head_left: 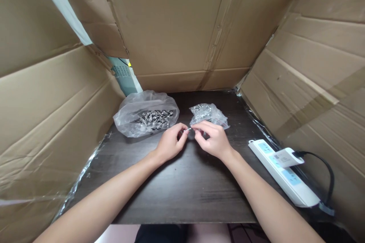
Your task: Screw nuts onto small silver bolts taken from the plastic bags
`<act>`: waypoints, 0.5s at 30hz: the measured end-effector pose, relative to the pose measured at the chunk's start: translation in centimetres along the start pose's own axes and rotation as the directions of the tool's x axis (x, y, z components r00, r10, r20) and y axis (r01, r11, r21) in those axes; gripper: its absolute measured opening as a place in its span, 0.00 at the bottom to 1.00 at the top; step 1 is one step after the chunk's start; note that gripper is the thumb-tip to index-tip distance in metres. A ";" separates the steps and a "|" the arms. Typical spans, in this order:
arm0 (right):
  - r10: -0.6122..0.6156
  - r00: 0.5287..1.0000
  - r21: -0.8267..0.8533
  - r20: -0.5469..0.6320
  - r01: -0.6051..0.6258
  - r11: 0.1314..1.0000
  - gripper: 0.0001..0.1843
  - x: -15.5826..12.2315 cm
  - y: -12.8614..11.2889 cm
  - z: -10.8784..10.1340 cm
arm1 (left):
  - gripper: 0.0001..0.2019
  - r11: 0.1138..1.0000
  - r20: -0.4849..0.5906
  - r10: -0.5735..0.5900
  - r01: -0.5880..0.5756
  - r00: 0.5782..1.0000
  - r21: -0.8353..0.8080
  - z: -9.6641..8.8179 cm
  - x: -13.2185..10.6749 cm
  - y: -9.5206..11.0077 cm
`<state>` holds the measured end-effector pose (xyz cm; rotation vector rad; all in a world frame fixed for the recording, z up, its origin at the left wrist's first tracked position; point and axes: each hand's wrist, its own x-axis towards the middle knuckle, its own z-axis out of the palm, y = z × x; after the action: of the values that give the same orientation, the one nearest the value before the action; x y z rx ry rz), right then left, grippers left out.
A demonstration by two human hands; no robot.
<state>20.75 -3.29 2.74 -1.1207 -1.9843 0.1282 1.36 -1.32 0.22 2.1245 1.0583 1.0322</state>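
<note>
My left hand point(171, 142) pinches a small, shiny, screw-like metal piece point(188, 129) between thumb and forefinger. At the other end of the piece, the curled fingertips of my right hand point(213, 139) meet it. Its exact shape is too small to make out. Beyond my left hand lies an open clear plastic bag point(125, 119) with many dark metal parts point(158, 118) heaped inside. A smaller clear bag point(203, 112) of shiny small metal parts sits just behind my right hand, which partly hides it.
Both bags rest on a dark wooden tabletop point(182, 190). Cardboard walls stand at the left point(57, 121), back point(176, 22) and right point(313, 72). Along the right side lies a white power strip point(285, 176) with a plugged-in adapter point(286, 157) and a black cable point(332, 174).
</note>
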 end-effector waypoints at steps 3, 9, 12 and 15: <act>0.251 0.968 -0.195 -0.008 -0.247 0.949 0.14 0.3 0.7 -0.8 | 0.08 1.000 0.005 0.017 -0.017 1.000 0.017 0.0 0.0 -0.1; 0.525 0.847 -0.425 0.082 -0.446 0.788 0.14 0.8 1.5 -0.8 | 0.07 0.991 0.091 0.132 -0.132 0.987 -0.013 -0.3 -0.3 0.2; 0.506 0.850 -0.442 0.148 -0.401 0.802 0.19 0.9 1.3 -0.3 | 0.06 0.984 0.190 0.178 -0.174 0.966 -0.036 -0.5 -0.4 0.6; 0.504 0.839 -0.463 0.203 -0.371 0.805 0.26 0.8 1.3 -0.2 | 0.06 0.980 0.242 0.197 -0.196 0.950 -0.025 -0.6 -0.5 0.8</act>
<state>21.57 -1.97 2.81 -1.9468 -2.0382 0.1505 1.00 -2.05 0.99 2.3214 0.7408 0.8296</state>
